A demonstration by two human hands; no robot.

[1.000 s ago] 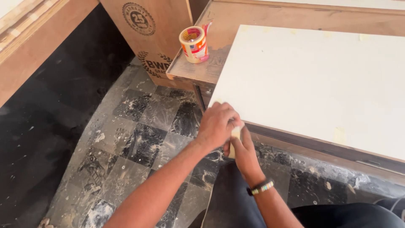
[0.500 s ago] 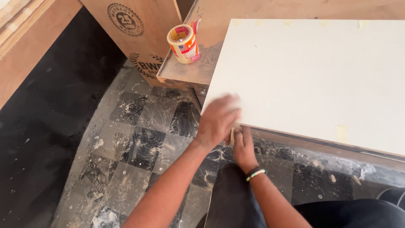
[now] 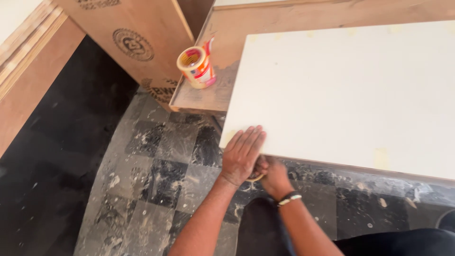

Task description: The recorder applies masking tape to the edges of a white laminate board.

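left hand (image 3: 242,154) lies flat, fingers spread and extended, palm down on the near left corner of the white panel (image 3: 350,95), pressing right at its edge. right hand (image 3: 271,176) sits just below and beside it, under the panel's near edge, fingers curled shut around something small and tan, mostly hidden by the left hand; cannot tell what it is. right wrist has a dark band with a light stripe (image 3: 289,198). white panel lies flat on a wooden board (image 3: 222,90), covers most of it, near edge overhanging toward the person; a few pale yellowish patches along its edges. on the bare left strip of the board stands a roll of tape (image 3: 195,66), tilted, red and white print on it, well apart from both hands. a big brown plywood sheet (image 3: 137,42) leans upright behind the board at upper left. floor (image 3: 156,170) is dark tile, dusty, smeared with white. dark trouser leg at bottom right.
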